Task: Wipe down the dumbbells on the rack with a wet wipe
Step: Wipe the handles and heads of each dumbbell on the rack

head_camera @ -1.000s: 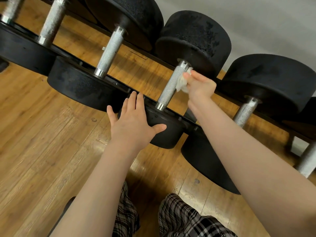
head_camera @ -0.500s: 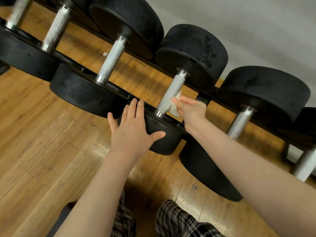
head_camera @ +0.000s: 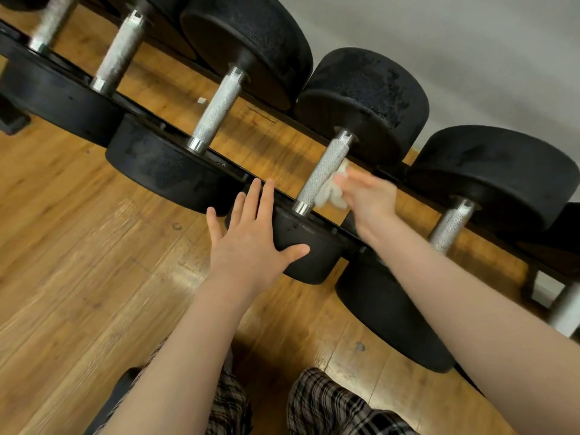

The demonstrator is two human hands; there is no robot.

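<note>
Wipe (head_camera: pixel 332 193) pressed against dumbbell handle (head_camera: pixel 324 172) by right hand (head_camera: pixel 370 199).

The right hand (head_camera: pixel 368 200) has slid the wet wipe (head_camera: pixel 332 192) back down the knurled handle (head_camera: pixel 323 174). It was near the far head a second ago; now it is by the near collar.

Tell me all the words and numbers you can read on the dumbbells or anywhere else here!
None: no words, numbers or brand marks can be read anywhere.
Dumbbell being wiped: black end, plain, no weight number showing.
Handle: only knurled metal.
Wipe in the right hand: blurred, no print seen.
Left hand covers part of the near end.
</note>
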